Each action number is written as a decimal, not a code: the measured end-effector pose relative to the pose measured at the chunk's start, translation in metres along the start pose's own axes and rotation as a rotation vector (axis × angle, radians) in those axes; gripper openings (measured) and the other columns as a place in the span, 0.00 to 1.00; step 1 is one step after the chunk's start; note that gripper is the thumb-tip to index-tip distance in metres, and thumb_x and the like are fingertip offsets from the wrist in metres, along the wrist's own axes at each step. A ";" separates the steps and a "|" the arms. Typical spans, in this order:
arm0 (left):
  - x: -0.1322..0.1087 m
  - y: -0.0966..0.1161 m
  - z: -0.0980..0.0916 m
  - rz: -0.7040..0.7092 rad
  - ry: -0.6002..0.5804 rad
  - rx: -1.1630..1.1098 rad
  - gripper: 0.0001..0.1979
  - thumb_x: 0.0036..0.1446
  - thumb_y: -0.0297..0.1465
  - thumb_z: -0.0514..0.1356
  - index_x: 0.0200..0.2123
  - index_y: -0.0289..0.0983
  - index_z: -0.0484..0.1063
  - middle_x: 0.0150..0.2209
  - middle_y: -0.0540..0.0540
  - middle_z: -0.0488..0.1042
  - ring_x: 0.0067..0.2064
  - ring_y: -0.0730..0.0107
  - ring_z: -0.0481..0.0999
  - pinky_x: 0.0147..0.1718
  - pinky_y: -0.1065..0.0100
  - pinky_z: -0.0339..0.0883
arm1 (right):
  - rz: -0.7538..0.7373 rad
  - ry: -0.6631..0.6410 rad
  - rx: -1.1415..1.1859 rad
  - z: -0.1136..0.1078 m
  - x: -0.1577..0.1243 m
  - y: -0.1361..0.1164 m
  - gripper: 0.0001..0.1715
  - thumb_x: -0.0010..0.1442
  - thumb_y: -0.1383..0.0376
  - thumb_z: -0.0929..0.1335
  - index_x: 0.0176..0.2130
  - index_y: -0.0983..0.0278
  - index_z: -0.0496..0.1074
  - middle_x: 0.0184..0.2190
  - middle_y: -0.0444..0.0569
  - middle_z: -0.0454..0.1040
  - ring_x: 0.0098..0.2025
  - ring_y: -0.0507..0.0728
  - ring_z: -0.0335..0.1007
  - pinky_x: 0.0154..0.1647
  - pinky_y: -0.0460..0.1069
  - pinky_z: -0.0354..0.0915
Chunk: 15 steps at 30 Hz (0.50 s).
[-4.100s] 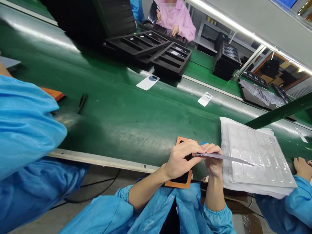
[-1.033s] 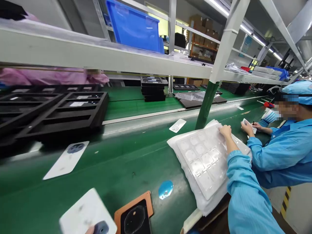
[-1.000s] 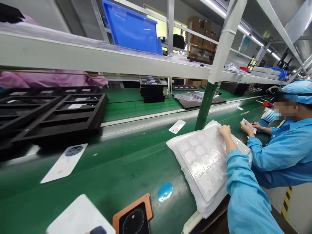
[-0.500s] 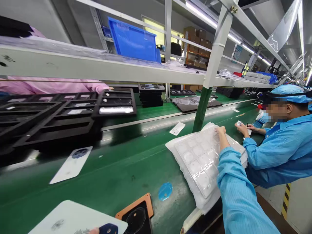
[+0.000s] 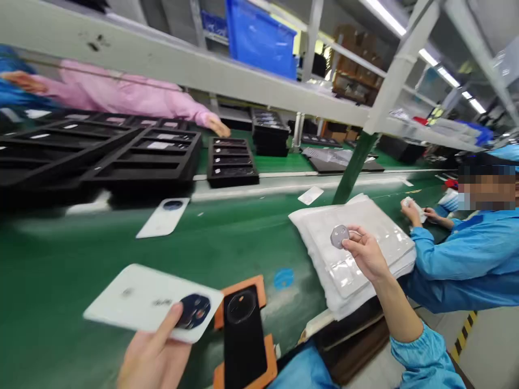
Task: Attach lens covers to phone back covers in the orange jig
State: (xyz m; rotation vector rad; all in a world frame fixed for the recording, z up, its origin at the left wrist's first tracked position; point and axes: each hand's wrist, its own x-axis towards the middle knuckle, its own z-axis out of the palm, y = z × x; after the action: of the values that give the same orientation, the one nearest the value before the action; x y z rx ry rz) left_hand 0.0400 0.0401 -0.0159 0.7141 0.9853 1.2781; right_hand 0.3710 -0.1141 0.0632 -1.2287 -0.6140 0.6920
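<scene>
Head view: I see two bare hands at work over a green bench (image 5: 60, 259), well apart from each other.
Left hand: this hand (image 5: 156, 351) grasps a white panel (image 5: 141, 297) near its end, thumb laid against the dark round patch (image 5: 193, 312); the panel is held tilted in front of the bench.
Right hand: the other hand (image 5: 367, 254) pinches a small greyish disc (image 5: 339, 236) between thumb and fingers, in front of a clear tray; I can't tell how high above it.
Clear tray: the moulded plastic (image 5: 346, 278) lies on white sheeting (image 5: 340, 309) at the bench's near edge.
Orange holder: it (image 5: 270, 356) sits between the hands, a black plate (image 5: 245, 346) with a round outline set in it.
Blue disc: a small round piece (image 5: 283, 279) lies flat between holder and tray.
Loose panels: a second panel (image 5: 160, 221) lies beyond the held one; a third panel (image 5: 311, 195) lies farther right.
Black trays: large ones (image 5: 150, 162) stand at the far side, beside a narrower tray (image 5: 232, 162).
Co-workers: a pink sleeve (image 5: 178, 105) reaches behind the narrower tray; at right, a person in blue (image 5: 462, 265) holds a white item.
</scene>
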 end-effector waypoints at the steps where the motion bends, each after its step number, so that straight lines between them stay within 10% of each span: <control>1: -0.003 0.000 0.002 -0.052 0.056 -0.058 0.17 0.49 0.36 0.73 0.44 0.48 0.81 0.56 0.54 0.78 0.62 0.57 0.73 0.60 0.64 0.71 | 0.064 -0.046 -0.003 0.016 -0.011 0.013 0.25 0.44 0.62 0.82 0.42 0.61 0.76 0.32 0.43 0.81 0.33 0.51 0.75 0.38 0.46 0.70; 6: -0.006 -0.001 -0.019 -0.071 0.090 -0.215 0.28 0.36 0.33 0.79 0.44 0.39 0.80 0.49 0.45 0.82 0.55 0.60 0.78 0.52 0.67 0.76 | 0.064 -0.319 -0.317 0.088 -0.041 0.093 0.14 0.56 0.58 0.76 0.41 0.62 0.79 0.33 0.47 0.82 0.33 0.55 0.78 0.37 0.49 0.72; 12: -0.011 -0.003 -0.056 -0.053 0.182 -0.223 0.27 0.37 0.34 0.80 0.43 0.36 0.80 0.47 0.43 0.82 0.50 0.60 0.80 0.46 0.69 0.76 | -0.920 -0.453 -0.958 0.135 -0.055 0.154 0.15 0.70 0.71 0.63 0.49 0.62 0.77 0.40 0.50 0.83 0.39 0.57 0.78 0.41 0.52 0.70; 15: -0.009 -0.004 -0.060 -0.032 0.214 -0.229 0.27 0.41 0.34 0.78 0.46 0.37 0.80 0.50 0.42 0.81 0.53 0.59 0.79 0.47 0.69 0.76 | -1.115 -0.502 -1.095 0.134 -0.058 0.162 0.15 0.69 0.74 0.65 0.50 0.62 0.76 0.44 0.50 0.83 0.46 0.59 0.77 0.46 0.54 0.70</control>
State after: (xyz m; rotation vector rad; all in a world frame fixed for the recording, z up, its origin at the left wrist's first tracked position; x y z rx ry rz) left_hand -0.0125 0.0250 -0.0437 0.3888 0.9976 1.4330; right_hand 0.2103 -0.0434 -0.0670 -1.3755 -2.0548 -0.4095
